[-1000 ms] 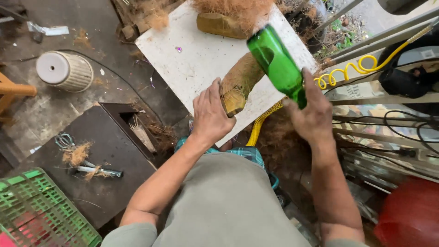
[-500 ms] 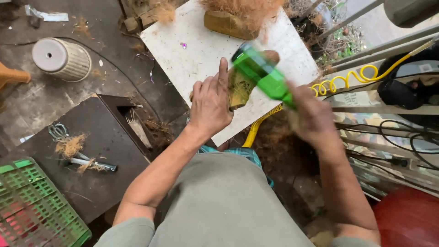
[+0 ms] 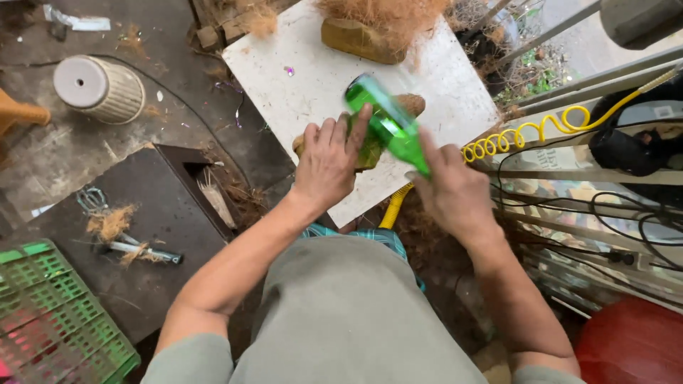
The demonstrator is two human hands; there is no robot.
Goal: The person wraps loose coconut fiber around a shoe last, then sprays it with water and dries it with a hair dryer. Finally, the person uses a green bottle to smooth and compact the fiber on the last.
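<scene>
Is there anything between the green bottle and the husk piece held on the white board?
Nothing visible: the bottle in the right hand already meets the husk piece, which the left hand pins to the board.

Green bottle (image 3: 388, 122) in right hand (image 3: 452, 192) — husk piece (image 3: 370, 146) under left hand (image 3: 329, 160)

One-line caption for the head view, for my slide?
Right hand swings a green glass bottle onto a brown husk piece held by left hand.
</scene>
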